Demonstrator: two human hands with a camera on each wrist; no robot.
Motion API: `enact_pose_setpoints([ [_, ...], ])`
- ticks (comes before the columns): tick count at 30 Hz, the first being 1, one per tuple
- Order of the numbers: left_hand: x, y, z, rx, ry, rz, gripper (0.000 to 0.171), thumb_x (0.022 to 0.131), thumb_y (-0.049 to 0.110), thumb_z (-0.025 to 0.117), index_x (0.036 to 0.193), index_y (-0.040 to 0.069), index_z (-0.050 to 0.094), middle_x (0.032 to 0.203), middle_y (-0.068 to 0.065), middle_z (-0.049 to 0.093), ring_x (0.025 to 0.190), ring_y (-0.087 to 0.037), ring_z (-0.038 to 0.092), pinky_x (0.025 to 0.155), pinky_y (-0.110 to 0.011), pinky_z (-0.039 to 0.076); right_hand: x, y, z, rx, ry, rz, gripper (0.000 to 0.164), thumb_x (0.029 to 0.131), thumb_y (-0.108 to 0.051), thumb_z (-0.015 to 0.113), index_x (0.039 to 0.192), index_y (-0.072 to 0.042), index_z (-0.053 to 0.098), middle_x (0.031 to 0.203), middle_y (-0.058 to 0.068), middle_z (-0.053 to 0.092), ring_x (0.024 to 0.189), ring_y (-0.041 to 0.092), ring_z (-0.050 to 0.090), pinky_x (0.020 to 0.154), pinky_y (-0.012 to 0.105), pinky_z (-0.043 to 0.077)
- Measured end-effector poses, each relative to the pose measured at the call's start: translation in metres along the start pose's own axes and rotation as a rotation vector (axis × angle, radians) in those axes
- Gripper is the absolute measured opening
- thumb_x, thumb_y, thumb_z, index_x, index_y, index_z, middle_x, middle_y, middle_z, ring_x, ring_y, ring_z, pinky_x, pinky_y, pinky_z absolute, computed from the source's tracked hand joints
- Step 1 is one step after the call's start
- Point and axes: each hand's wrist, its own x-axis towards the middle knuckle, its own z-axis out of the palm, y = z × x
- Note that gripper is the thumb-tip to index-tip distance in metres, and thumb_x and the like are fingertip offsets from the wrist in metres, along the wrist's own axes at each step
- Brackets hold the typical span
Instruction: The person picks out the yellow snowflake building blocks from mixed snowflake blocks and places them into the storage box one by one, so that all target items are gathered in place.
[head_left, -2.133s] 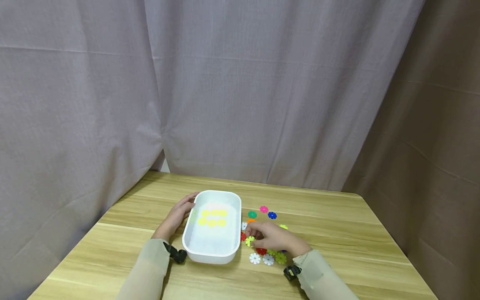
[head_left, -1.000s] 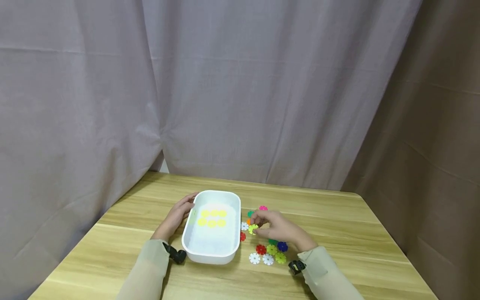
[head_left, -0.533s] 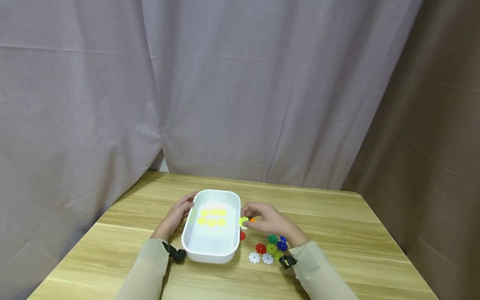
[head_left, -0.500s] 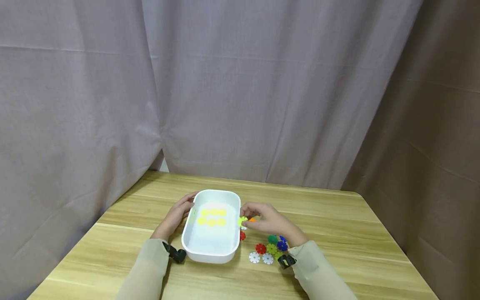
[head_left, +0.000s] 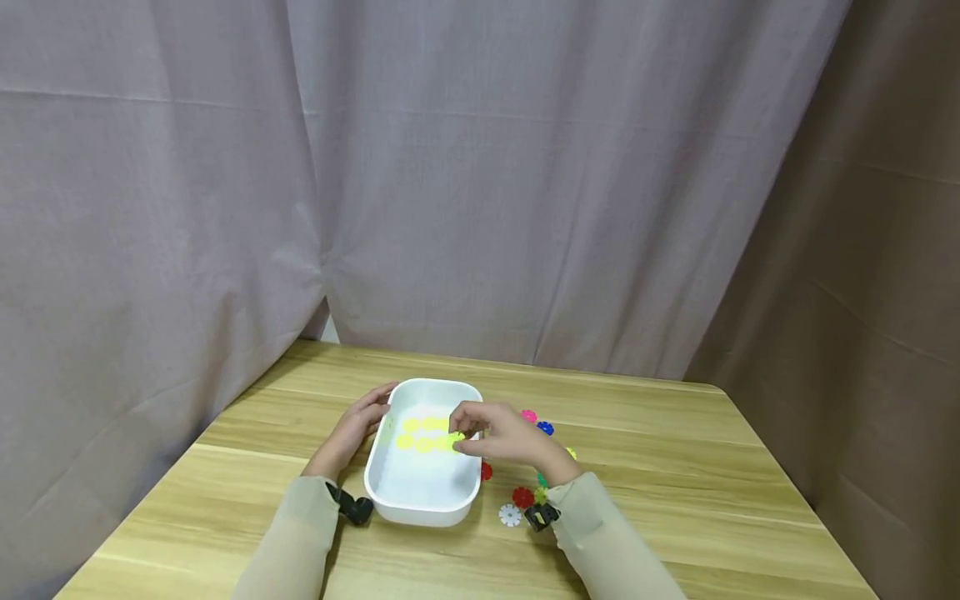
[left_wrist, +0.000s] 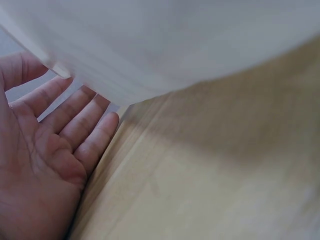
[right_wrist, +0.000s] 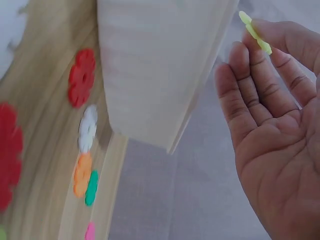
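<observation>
A white plastic tray [head_left: 423, 515] stands on the table with several yellow flower-shaped discs [head_left: 423, 445] lying inside. My left hand [head_left: 356, 430] rests against its left side, thumb at the rim and fingers fairly straight along the outer wall, as the left wrist view also shows at the rim [left_wrist: 62, 70]. Over the right part of the tray, my right hand [head_left: 504, 433] pinches a yellow flower-shaped disc [right_wrist: 256, 34] between thumb and index finger. The other fingers of that hand are loosely bent, holding nothing.
To the tray's right lie several loose discs: red [head_left: 522, 497], white [head_left: 510, 515], pink [head_left: 528, 416] and blue [head_left: 545, 428]. Orange [right_wrist: 82, 175] and green [right_wrist: 91, 188] ones show in the right wrist view. A grey curtain [head_left: 480, 208] hangs behind the wooden table [head_left: 675, 483].
My right hand has carried the pinched yellow disc from among the loose discs leftward, across the tray's right rim to above its inside. My left hand has stayed at the tray's left side.
</observation>
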Motion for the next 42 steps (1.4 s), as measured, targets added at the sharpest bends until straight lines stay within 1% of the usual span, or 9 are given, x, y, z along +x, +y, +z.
enact_pose_setpoints([
  [6, 0.000, 0.000, -0.002, -0.011, -0.021, 0.013, 0.053, 0.103, 0.021, 0.049, 0.154, 0.014, 0.041, 0.155, -0.015, 0.043, 0.139, -0.033, 0.043, 0.116, -0.048, 0.031, 0.011, -0.004, 0.009, 0.016, -0.031, 0.024, 0.018, 0.090, -0.012, 0.075, 0.106, -0.010, 0.066, 0.095, 0.001, 0.071, 0.089, 0.011, 0.067, 0.083, 0.030, 0.057],
  [10, 0.000, -0.001, -0.001, 0.003, -0.015, 0.012, 0.053, 0.102, 0.022, 0.049, 0.154, 0.014, 0.042, 0.153, -0.014, 0.045, 0.137, -0.031, 0.046, 0.114, -0.045, 0.035, 0.016, -0.006, 0.013, 0.040, -0.043, 0.016, 0.019, 0.090, -0.011, 0.075, 0.107, -0.007, 0.066, 0.096, 0.003, 0.072, 0.090, 0.014, 0.067, 0.084, 0.031, 0.057],
  [16, 0.001, -0.001, -0.001, 0.013, -0.010, 0.009, 0.052, 0.102, 0.021, 0.048, 0.153, 0.016, 0.043, 0.152, -0.013, 0.047, 0.136, -0.029, 0.047, 0.113, -0.041, 0.037, 0.026, -0.009, 0.021, 0.033, -0.053, 0.021, 0.019, 0.090, -0.010, 0.075, 0.106, -0.007, 0.066, 0.095, 0.002, 0.071, 0.087, 0.009, 0.065, 0.083, 0.028, 0.057],
  [22, 0.001, -0.001, -0.001, 0.015, 0.005, 0.008, 0.051, 0.102, 0.021, 0.048, 0.153, 0.016, 0.044, 0.152, -0.012, 0.047, 0.137, -0.029, 0.046, 0.114, -0.045, 0.034, 0.040, -0.013, 0.031, -0.001, -0.068, 0.106, 0.022, 0.091, -0.015, 0.075, 0.108, -0.005, 0.067, 0.093, -0.003, 0.072, 0.086, 0.007, 0.065, 0.081, 0.025, 0.055],
  [25, 0.002, -0.001, -0.001, 0.006, -0.001, 0.014, 0.051, 0.102, 0.020, 0.048, 0.152, 0.015, 0.045, 0.150, -0.014, 0.048, 0.135, -0.031, 0.047, 0.113, -0.045, 0.036, 0.045, -0.010, 0.037, -0.025, -0.067, 0.154, 0.024, 0.090, -0.016, 0.076, 0.109, -0.004, 0.068, 0.091, -0.007, 0.071, 0.085, 0.004, 0.064, 0.079, 0.023, 0.054],
  [30, 0.002, 0.000, 0.000, -0.006, -0.010, 0.017, 0.052, 0.101, 0.018, 0.047, 0.153, 0.013, 0.044, 0.150, -0.016, 0.048, 0.135, -0.033, 0.047, 0.111, -0.044, 0.037, 0.053, -0.001, 0.047, 0.004, -0.068, 0.223, 0.020, 0.090, -0.012, 0.075, 0.106, -0.001, 0.069, 0.086, -0.006, 0.073, 0.077, 0.006, 0.068, 0.072, 0.023, 0.055],
  [34, 0.002, 0.001, 0.001, -0.006, -0.001, 0.017, 0.052, 0.101, 0.018, 0.048, 0.152, 0.014, 0.045, 0.149, -0.016, 0.049, 0.134, -0.032, 0.048, 0.110, -0.042, 0.038, 0.058, 0.003, 0.053, 0.036, -0.018, 0.277, 0.013, 0.091, -0.010, 0.074, 0.101, -0.002, 0.070, 0.082, -0.004, 0.072, 0.070, 0.012, 0.069, 0.066, 0.024, 0.055],
  [37, 0.003, 0.001, 0.002, 0.002, 0.005, 0.016, 0.051, 0.101, 0.018, 0.048, 0.152, 0.014, 0.045, 0.148, -0.016, 0.050, 0.133, -0.031, 0.049, 0.109, -0.040, 0.041, 0.062, 0.005, 0.058, 0.045, 0.032, 0.300, 0.009, 0.089, -0.008, 0.074, 0.096, -0.004, 0.070, 0.080, -0.003, 0.071, 0.069, 0.012, 0.068, 0.064, 0.024, 0.054],
  [42, 0.002, 0.000, 0.001, 0.000, 0.013, 0.017, 0.053, 0.101, 0.016, 0.047, 0.153, 0.011, 0.043, 0.149, -0.017, 0.049, 0.134, -0.031, 0.049, 0.108, -0.037, 0.042, 0.066, 0.011, 0.066, 0.024, 0.040, 0.332, 0.012, 0.086, -0.007, 0.077, 0.095, -0.005, 0.070, 0.081, -0.003, 0.071, 0.072, 0.007, 0.066, 0.067, 0.023, 0.053],
])
